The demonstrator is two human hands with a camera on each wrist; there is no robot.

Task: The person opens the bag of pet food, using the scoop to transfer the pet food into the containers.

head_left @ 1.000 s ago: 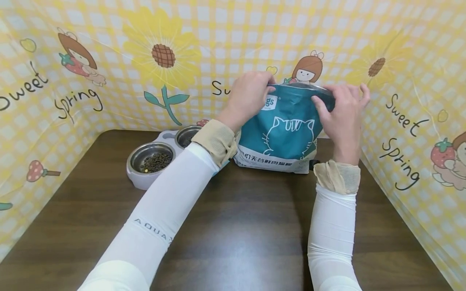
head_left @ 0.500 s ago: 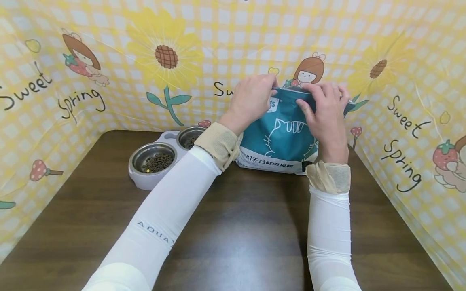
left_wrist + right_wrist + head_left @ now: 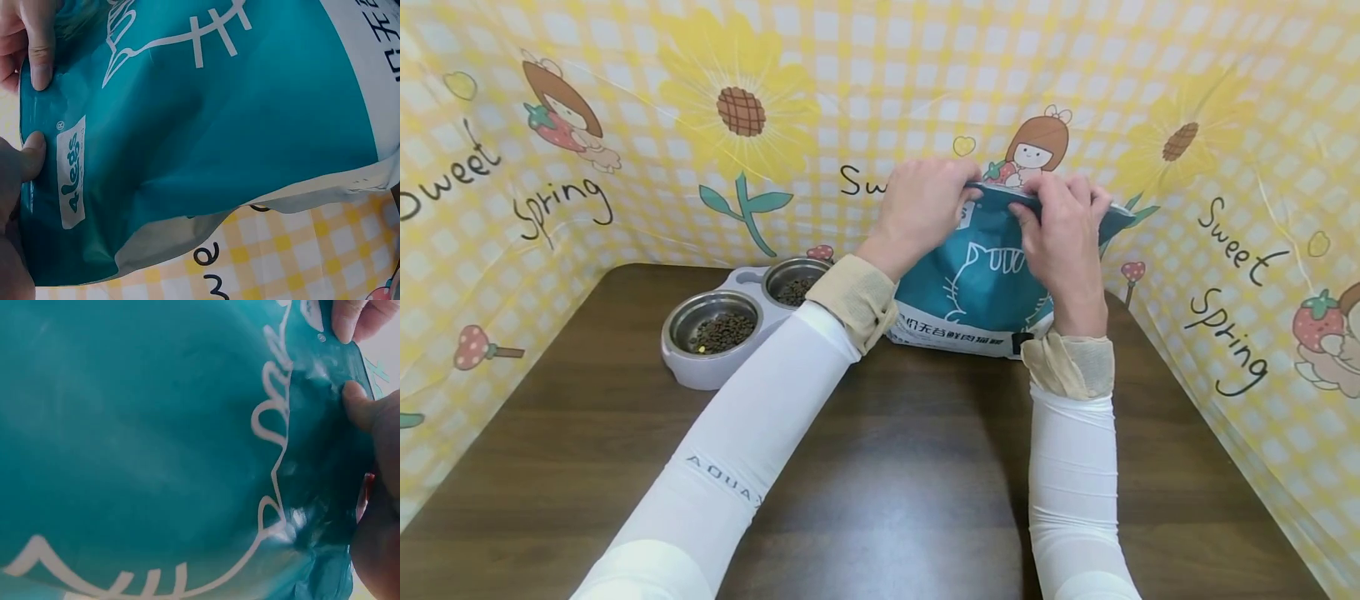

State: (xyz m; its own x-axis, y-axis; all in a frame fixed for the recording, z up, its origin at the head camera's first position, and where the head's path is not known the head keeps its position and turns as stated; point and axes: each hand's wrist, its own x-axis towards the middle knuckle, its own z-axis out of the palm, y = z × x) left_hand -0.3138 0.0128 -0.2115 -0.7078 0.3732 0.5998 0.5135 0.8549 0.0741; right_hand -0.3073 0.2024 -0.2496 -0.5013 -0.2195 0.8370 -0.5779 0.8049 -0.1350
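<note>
A teal pet food bag (image 3: 977, 275) with a white cat outline stands upright at the back of the table. My left hand (image 3: 925, 202) pinches its top edge near the left side, thumb on the front. Close beside it, my right hand (image 3: 1063, 237) pinches the same edge further right, its thumb (image 3: 357, 400) pressed to the front. In the left wrist view, the bag's front (image 3: 250, 112) fills most of the picture, with both thumbs along the top edge. The top looks drawn nearly flat between the hands, and its right corner sticks out past my right hand.
Left of the bag, a pale double feeder (image 3: 696, 371) holds two steel bowls with brown kibble (image 3: 722, 333) in them. My left forearm passes over its right side. A yellow checked cloth (image 3: 865, 75) encloses the dark wooden table (image 3: 865, 500) at the back and sides.
My right hand has slid left along the bag's top edge, nearer my left hand. The mouth, which gaped earlier, now looks closed between them. The bag stays in place.
</note>
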